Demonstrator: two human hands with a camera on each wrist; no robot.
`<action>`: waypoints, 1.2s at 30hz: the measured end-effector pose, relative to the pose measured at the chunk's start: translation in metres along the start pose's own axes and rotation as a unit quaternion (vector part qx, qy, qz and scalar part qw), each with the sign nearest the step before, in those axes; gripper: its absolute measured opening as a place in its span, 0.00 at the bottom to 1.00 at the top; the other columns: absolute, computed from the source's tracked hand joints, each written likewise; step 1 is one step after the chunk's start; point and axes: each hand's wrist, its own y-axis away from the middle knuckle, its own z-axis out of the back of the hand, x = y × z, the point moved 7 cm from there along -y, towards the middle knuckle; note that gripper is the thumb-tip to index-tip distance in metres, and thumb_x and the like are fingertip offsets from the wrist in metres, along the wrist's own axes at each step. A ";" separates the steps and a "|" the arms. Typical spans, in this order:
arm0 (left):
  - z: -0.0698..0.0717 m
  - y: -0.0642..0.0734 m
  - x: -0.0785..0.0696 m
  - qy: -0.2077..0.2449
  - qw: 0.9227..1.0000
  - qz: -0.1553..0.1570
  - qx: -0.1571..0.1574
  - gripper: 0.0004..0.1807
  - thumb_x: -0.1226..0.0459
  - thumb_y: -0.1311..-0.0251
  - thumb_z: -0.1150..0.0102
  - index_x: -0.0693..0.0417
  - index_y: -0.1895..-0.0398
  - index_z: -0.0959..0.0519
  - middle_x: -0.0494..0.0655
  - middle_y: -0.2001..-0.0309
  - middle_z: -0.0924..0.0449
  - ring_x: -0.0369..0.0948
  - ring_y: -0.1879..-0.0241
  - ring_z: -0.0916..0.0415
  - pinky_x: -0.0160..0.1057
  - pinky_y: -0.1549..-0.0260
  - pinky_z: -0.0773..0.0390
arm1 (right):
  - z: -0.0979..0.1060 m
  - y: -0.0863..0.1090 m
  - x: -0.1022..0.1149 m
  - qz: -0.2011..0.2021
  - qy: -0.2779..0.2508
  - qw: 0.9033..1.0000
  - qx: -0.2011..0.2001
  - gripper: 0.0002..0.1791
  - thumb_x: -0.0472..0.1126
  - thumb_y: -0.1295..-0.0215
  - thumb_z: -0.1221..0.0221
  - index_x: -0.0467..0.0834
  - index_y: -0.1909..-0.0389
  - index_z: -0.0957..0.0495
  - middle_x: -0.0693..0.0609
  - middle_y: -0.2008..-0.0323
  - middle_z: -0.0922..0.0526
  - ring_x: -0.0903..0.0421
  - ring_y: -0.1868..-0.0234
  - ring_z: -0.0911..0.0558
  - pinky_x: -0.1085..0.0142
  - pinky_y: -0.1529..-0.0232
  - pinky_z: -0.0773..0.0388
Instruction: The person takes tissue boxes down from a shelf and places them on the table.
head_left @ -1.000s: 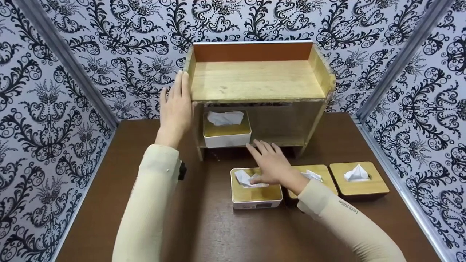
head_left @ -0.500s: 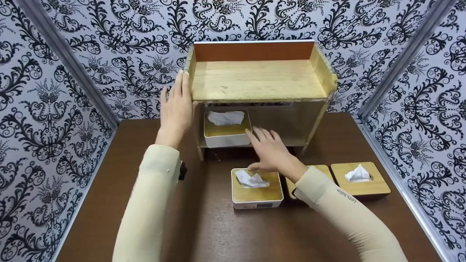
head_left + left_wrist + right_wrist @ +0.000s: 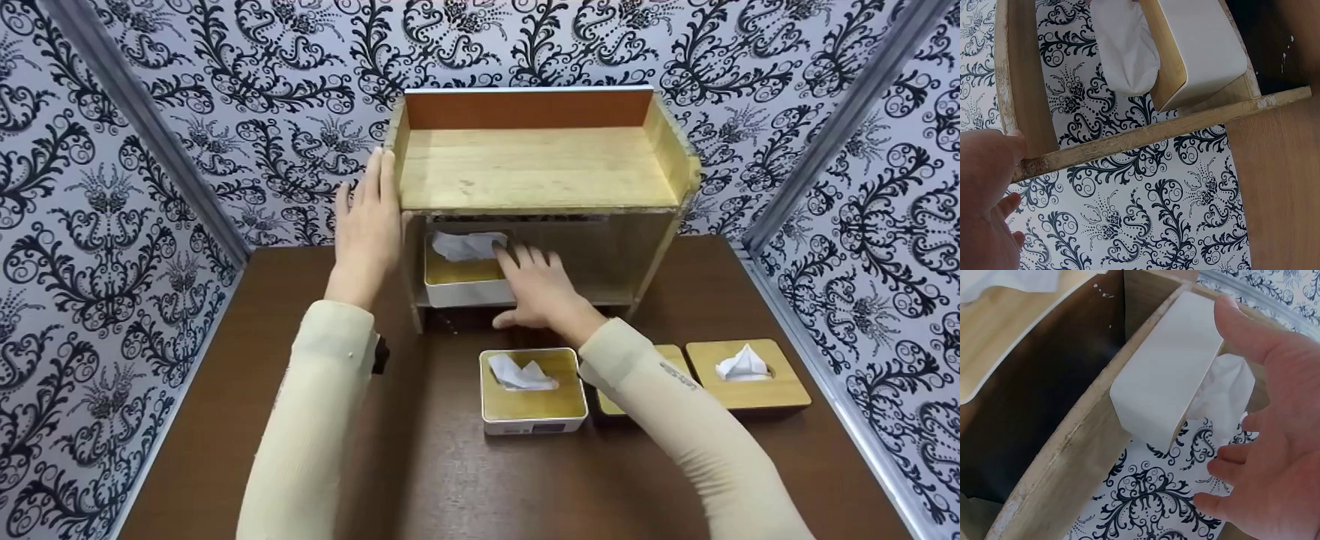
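Observation:
A wooden shelf unit [image 3: 540, 172] stands on the brown table. My left hand [image 3: 367, 236] rests against its left side panel, fingers extended; in the left wrist view my thumb lies at the panel's front corner. On the lower shelf, at the left, sits a white tissue box [image 3: 459, 294] with a wood-toned lid and a tissue sticking out. My right hand [image 3: 544, 292] is at that box's right side, fingers spread and loosely bent, covering part of it. In the right wrist view the box's white wall [image 3: 1168, 363] shows beside my thumb; firm contact is not clear.
Another white-rimmed tissue box [image 3: 532, 409] stands on the table [image 3: 450, 480] before the shelf unit. To its right are a dark-sided box [image 3: 611, 401], partly under my right sleeve, and a similar one [image 3: 780, 379]. Patterned walls [image 3: 300, 90] surround the table.
My right hand has moved from above the front tissue box, up and left to the box on the lower shelf. My left hand stays on the side panel.

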 end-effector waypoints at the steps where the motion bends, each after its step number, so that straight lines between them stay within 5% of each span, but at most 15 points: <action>1: 0.000 0.000 0.000 0.000 1.000 0.001 0.000 0.47 0.51 0.30 0.51 0.51 0.22 0.70 0.47 0.20 0.72 0.50 0.25 0.49 0.56 0.24 0.58 | 0.001 -0.004 -0.001 -0.003 -0.005 1.000 -0.002 0.70 0.73 0.58 0.33 0.49 0.21 0.61 0.40 0.24 0.50 0.38 0.25 0.45 0.38 0.30 0.44; 20: 0.000 0.000 0.000 0.001 1.000 0.000 -0.005 0.46 0.51 0.30 0.52 0.50 0.22 0.69 0.46 0.20 0.71 0.48 0.25 0.49 0.55 0.24 0.57 | -0.004 -0.048 0.000 -0.030 -0.062 0.998 0.009 0.74 0.66 0.59 0.27 0.47 0.22 0.67 0.39 0.22 0.60 0.39 0.22 0.55 0.40 0.24 0.57; 29: -0.002 0.000 -0.001 -0.003 1.000 -0.001 0.000 0.46 0.50 0.29 0.52 0.50 0.22 0.69 0.46 0.20 0.72 0.48 0.24 0.51 0.56 0.24 0.56 | -0.018 -0.063 0.002 -0.038 -0.077 0.995 0.046 0.76 0.67 0.63 0.26 0.49 0.22 0.68 0.42 0.21 0.66 0.41 0.21 0.63 0.42 0.23 0.64; 36: -0.001 0.000 0.001 -0.003 1.000 0.001 -0.011 0.46 0.51 0.30 0.50 0.50 0.21 0.66 0.46 0.20 0.68 0.47 0.24 0.50 0.55 0.24 0.54 | -0.020 -0.075 0.011 -0.003 -0.102 0.994 0.040 0.73 0.67 0.67 0.25 0.50 0.23 0.58 0.39 0.23 0.58 0.37 0.23 0.58 0.42 0.23 0.62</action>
